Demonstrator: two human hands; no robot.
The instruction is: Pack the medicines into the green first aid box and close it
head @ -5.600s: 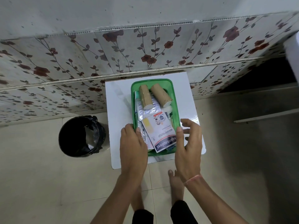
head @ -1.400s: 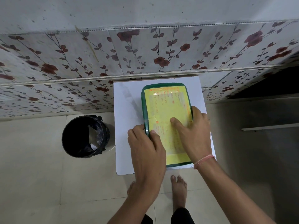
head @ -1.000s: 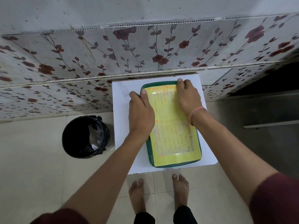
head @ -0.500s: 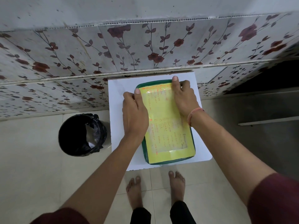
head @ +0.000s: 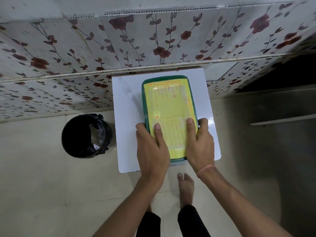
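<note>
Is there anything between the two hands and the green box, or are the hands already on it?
Nothing visible: the left hand and right hand rest directly on the lid of the green first aid box.

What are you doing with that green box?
A person is closing the green first aid box on a small white table. The lid with its yellow label is on, and the left hand and right hand press its near end down. A black bin stands beside the table.
</note>
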